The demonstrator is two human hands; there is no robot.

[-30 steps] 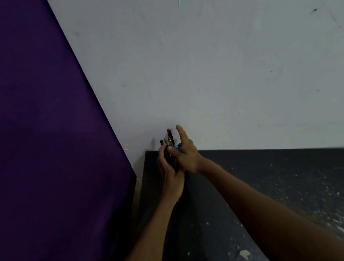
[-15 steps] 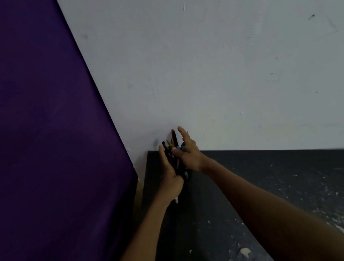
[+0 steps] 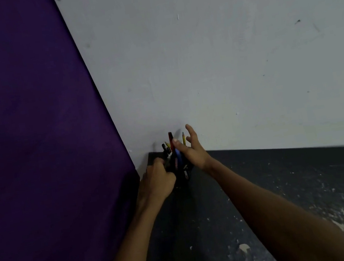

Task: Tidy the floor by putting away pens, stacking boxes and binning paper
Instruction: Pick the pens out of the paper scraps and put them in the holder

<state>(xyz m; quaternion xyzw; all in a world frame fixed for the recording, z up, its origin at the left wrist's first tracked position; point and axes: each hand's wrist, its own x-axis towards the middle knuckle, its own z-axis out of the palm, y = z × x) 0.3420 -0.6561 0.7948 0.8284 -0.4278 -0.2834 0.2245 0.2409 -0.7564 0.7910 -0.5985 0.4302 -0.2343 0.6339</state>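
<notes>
Grey wall [image 3: 224,65], dark speckled floor [image 3: 288,190] — purple cloth [image 3: 34,152]

No text, label, brand, number or sign can be read. Pens [image 3: 171,139] in the dark holder [image 3: 183,174]: too small and blurred to make out any print on the barrels. Purple cloth [image 3: 31,130], wall [image 3: 224,65] and floor [image 3: 288,190]: only specks and scuffs, nothing that reads as writing.
</notes>
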